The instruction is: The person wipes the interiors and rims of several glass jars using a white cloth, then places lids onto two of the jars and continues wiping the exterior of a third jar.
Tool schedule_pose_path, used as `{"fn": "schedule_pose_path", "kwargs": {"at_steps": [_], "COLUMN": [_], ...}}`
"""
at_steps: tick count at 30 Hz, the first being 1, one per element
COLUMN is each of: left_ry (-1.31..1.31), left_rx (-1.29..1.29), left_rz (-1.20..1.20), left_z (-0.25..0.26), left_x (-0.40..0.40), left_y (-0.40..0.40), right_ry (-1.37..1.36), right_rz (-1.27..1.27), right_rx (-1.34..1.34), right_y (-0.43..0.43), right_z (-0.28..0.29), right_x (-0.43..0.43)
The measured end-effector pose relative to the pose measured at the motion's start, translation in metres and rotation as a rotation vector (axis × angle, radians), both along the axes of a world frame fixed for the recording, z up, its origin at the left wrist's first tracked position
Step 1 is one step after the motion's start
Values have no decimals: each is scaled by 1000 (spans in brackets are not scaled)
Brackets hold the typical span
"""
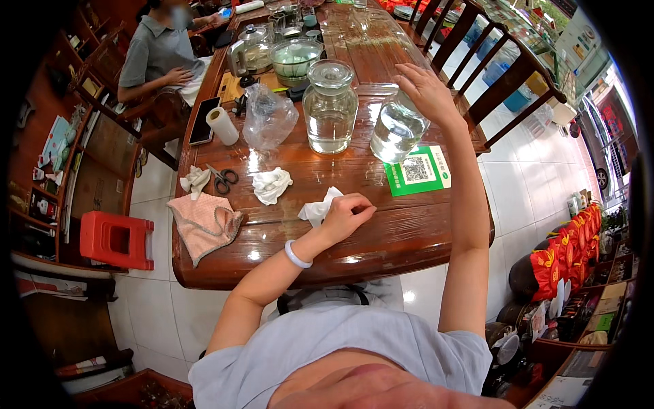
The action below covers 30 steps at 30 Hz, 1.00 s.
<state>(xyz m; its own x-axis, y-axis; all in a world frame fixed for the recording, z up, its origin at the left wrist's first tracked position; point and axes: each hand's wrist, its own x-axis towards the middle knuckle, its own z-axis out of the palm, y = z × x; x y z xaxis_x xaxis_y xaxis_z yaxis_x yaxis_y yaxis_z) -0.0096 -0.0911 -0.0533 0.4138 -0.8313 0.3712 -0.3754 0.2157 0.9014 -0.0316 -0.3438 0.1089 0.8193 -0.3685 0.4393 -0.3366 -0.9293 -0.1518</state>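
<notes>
Two clear glass jars holding clear liquid stand side by side on the wooden table. The left jar has a glass lid in its mouth. My right hand lies over the top of the right jar, hiding its mouth and any lid; its grip is unclear. That jar leans rightward in the view, perhaps from the lens. Near the front edge, my left hand is loosely curled, with nothing visible in its fingers. A white tissue lies partly hidden behind it.
A green card with a printed code lies by the right jar. Leftward are a plastic bag, a film roll, scissors, crumpled tissue and a pink cloth. A lidded glass pot stands behind. Another person sits at left.
</notes>
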Motion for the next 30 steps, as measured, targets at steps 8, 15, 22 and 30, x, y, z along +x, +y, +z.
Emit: {"fn": "schedule_pose_path", "kwargs": {"at_steps": [8, 15, 22, 30], "left_ry": [5, 17, -6, -6], "left_rx": [30, 37, 31, 41], "left_rz": [-2, -2, 6, 13], "left_z": [1, -4, -2, 1], "left_x": [0, 2, 1, 0], "left_y": [0, 1, 0, 2], "right_ry": [-49, -231, -354, -650], "right_rz": [46, 43, 68, 80], "right_rx": [45, -9, -33, 14], "right_y": [6, 14, 12, 13], "right_z": [2, -3, -10, -28], "right_x": [-2, -5, -6, -5]}}
